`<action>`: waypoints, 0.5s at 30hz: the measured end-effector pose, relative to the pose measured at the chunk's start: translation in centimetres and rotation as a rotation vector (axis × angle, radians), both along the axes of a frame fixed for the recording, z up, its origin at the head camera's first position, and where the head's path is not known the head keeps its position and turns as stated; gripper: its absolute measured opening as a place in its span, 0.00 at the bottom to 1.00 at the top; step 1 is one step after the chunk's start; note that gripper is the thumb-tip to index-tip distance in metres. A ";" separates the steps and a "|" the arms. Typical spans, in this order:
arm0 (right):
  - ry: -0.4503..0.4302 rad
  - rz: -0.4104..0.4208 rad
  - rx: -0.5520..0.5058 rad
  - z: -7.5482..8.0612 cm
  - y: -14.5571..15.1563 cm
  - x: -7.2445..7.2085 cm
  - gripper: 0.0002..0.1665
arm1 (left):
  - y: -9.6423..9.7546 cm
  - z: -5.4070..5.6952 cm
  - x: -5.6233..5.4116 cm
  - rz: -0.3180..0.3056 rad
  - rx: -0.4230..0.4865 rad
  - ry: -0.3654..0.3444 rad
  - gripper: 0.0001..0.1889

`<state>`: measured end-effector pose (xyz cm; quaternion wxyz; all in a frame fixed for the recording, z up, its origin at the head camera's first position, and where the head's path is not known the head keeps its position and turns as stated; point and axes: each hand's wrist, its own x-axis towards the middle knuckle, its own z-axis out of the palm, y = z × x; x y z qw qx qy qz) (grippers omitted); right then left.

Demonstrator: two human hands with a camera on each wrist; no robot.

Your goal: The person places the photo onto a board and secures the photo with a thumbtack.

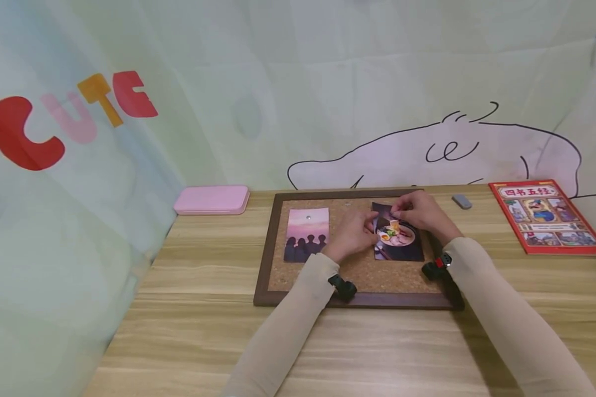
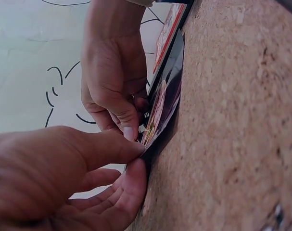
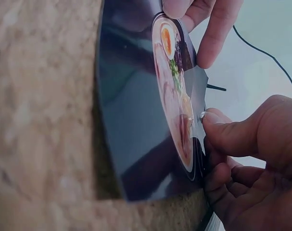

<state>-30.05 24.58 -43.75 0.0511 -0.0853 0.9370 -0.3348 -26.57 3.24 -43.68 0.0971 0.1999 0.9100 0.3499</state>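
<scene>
A photo of a ramen bowl lies over the right part of a framed cork board, its near part lifted off the cork in the right wrist view. My left hand pinches the photo's left edge between thumb and fingers. At the photo's upper part, my right hand pinches a small silvery thumbtack, mostly hidden by the fingertips. To the left, a photo of silhouetted people at sunset is fixed to the cork with a silvery tack.
A pink case sits behind the board's left side. On the right are a grey eraser-like block and a red illustrated book. Another shiny tack is near the board's top edge. A printed cloth hangs behind the table.
</scene>
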 end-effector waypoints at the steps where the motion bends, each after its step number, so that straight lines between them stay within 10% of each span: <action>1: -0.002 0.000 0.003 0.0 -0.1 0.0 0.08 | 0.0 0.0 0.0 0.000 -0.006 0.004 0.32; 15: -0.089 -0.043 0.023 0.5 -0.2 -0.5 0.12 | 0.2 0.2 0.1 -0.010 -0.058 0.023 0.32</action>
